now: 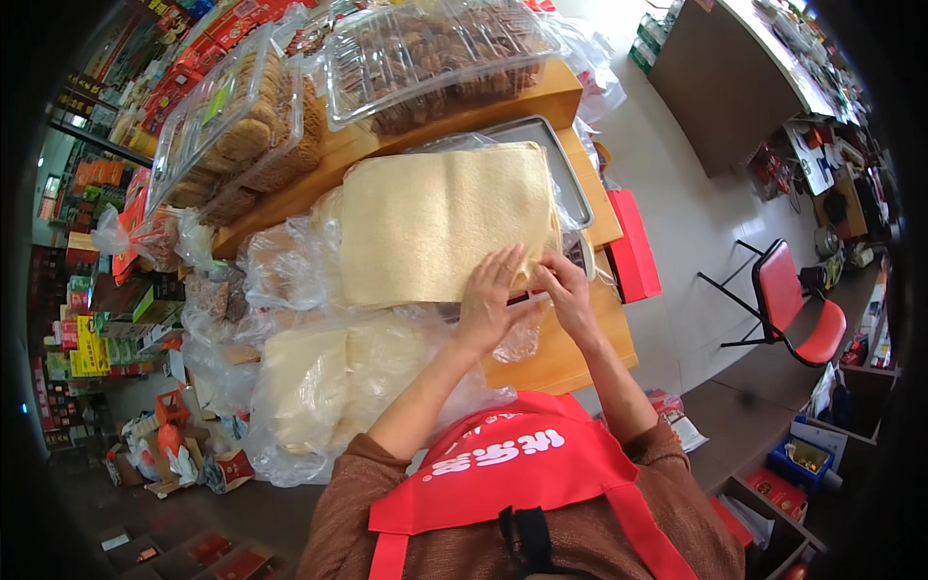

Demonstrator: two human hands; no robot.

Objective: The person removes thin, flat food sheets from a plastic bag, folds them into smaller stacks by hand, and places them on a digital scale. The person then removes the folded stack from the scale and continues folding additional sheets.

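A stack of thin, pale yellow sheets [435,217], which look like pressed tofu sheets, lies in front of me on clear plastic. My left hand [493,293] rests with straight fingers on top, near the stack's front right corner; its thumb is partly hidden. At that same corner, my right hand [565,286] pinches the edge of a sheet between thumb and fingers, and the corner is slightly lifted and creased. Nearer my body, more pale sheets [308,377] lie inside a clear plastic bag [283,464]. A grey metal tray [573,174] shows partly from under the stack.
Clear plastic boxes of brown food [442,54] and round biscuits [250,141] stand on a raised wooden ledge [558,90] behind. Bagged goods [286,264] crowd the left. A red box [634,246] adjoins the wooden table's [565,355] right edge; a red folding chair [786,297] stands beyond.
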